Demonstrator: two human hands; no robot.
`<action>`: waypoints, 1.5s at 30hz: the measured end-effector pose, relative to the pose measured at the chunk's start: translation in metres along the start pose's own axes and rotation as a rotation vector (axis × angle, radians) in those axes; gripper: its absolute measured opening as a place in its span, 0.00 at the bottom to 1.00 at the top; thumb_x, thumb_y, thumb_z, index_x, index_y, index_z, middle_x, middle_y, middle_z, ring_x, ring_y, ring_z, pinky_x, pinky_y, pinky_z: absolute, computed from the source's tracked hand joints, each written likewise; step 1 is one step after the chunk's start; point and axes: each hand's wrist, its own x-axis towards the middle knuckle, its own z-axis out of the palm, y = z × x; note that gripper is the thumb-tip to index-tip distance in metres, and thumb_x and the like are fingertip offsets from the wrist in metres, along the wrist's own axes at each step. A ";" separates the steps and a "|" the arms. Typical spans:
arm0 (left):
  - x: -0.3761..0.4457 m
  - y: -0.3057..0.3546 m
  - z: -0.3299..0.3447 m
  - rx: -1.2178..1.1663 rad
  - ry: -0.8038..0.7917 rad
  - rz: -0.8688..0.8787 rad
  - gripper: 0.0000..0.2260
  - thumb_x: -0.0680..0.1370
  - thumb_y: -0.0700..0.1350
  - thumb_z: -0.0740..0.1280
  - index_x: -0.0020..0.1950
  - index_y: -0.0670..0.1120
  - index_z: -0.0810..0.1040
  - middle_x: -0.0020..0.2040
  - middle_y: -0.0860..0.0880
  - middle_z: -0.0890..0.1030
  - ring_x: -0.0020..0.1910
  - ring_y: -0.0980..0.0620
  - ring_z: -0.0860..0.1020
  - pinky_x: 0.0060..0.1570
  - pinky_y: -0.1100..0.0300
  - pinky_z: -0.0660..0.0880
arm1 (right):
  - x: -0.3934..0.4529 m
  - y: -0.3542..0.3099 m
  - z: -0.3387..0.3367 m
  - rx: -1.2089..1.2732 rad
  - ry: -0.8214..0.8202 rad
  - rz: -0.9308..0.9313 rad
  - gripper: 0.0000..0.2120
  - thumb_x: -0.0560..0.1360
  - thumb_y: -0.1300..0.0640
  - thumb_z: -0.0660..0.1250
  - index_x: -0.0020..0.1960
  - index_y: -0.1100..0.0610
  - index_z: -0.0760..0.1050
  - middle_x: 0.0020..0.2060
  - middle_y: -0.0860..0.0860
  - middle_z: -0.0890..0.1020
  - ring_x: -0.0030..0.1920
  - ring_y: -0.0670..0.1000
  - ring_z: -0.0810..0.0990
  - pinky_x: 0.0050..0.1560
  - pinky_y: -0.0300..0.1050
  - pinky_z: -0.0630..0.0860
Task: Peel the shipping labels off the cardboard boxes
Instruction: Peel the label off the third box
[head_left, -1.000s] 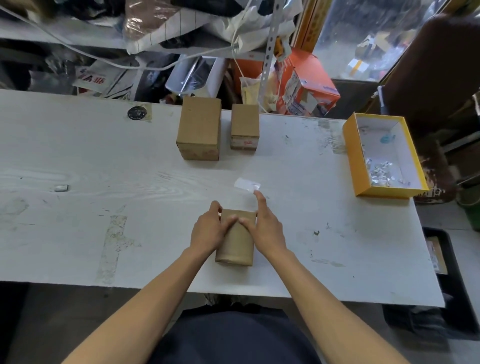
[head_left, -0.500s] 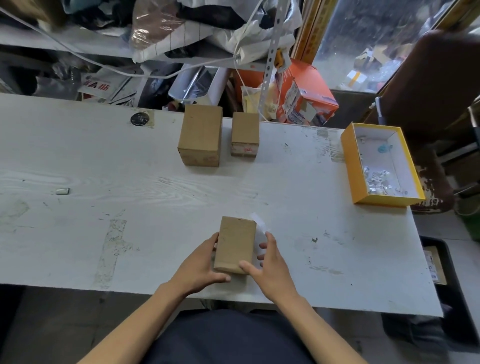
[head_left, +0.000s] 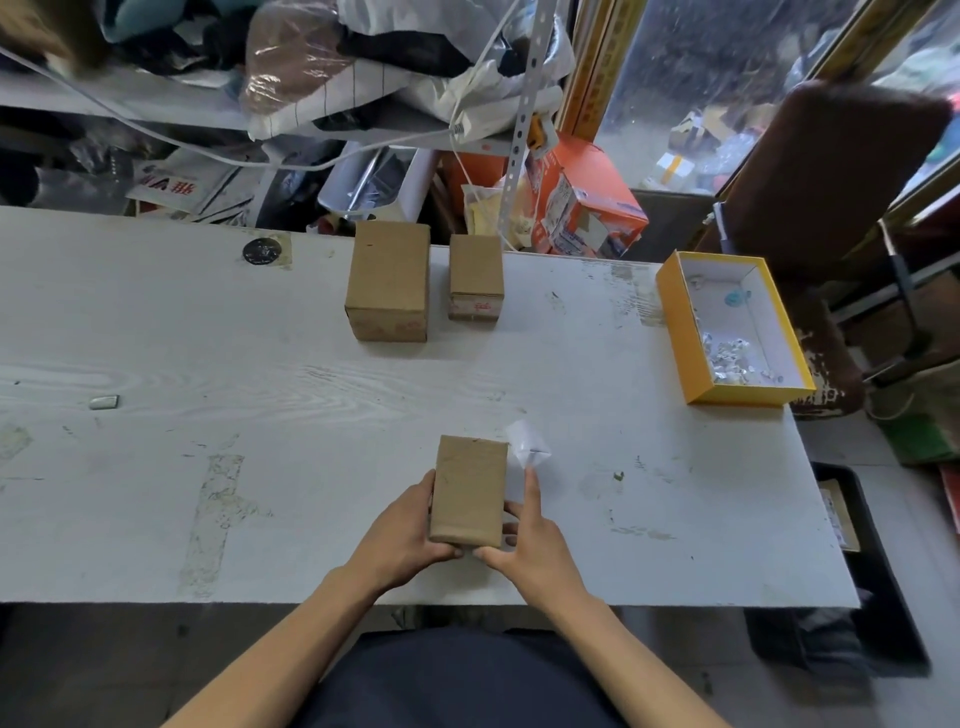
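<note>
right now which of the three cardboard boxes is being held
The near box, gripped by the left hand and right hand; the other two stand untouched at the far edge.

brown box (head_left: 469, 493), yellow tray (head_left: 675, 332), white table (head_left: 208, 364)

A plain brown box (head_left: 469, 491) stands near the tabletop's (head_left: 156, 493) front edge, a curled white label (head_left: 527, 441) at its right side. Two more boxes, large (head_left: 388, 280) and small (head_left: 476, 277), sit far back.

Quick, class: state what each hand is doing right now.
Left hand: holds the cardboard box.
Right hand: steadies the box, with the peeled label at its raised fingertip.
</note>
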 end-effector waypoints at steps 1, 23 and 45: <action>0.000 -0.001 0.000 0.000 0.001 -0.001 0.37 0.63 0.57 0.75 0.69 0.57 0.65 0.58 0.60 0.78 0.52 0.63 0.77 0.50 0.58 0.77 | 0.000 -0.001 0.001 -0.001 0.002 0.002 0.60 0.69 0.49 0.75 0.75 0.44 0.27 0.68 0.45 0.74 0.55 0.45 0.80 0.56 0.41 0.77; 0.056 0.023 -0.032 0.397 -0.031 -0.171 0.29 0.77 0.67 0.58 0.33 0.42 0.74 0.31 0.47 0.76 0.35 0.46 0.77 0.33 0.56 0.67 | 0.048 -0.023 -0.009 -0.335 0.156 0.091 0.43 0.76 0.33 0.56 0.78 0.52 0.38 0.47 0.61 0.81 0.45 0.61 0.80 0.45 0.53 0.77; 0.025 0.016 -0.035 0.291 0.034 -0.244 0.21 0.70 0.60 0.73 0.54 0.46 0.79 0.48 0.51 0.82 0.46 0.51 0.79 0.43 0.58 0.75 | 0.025 -0.027 -0.029 -0.321 0.406 -0.119 0.24 0.78 0.49 0.65 0.73 0.46 0.63 0.52 0.47 0.73 0.41 0.47 0.77 0.43 0.42 0.77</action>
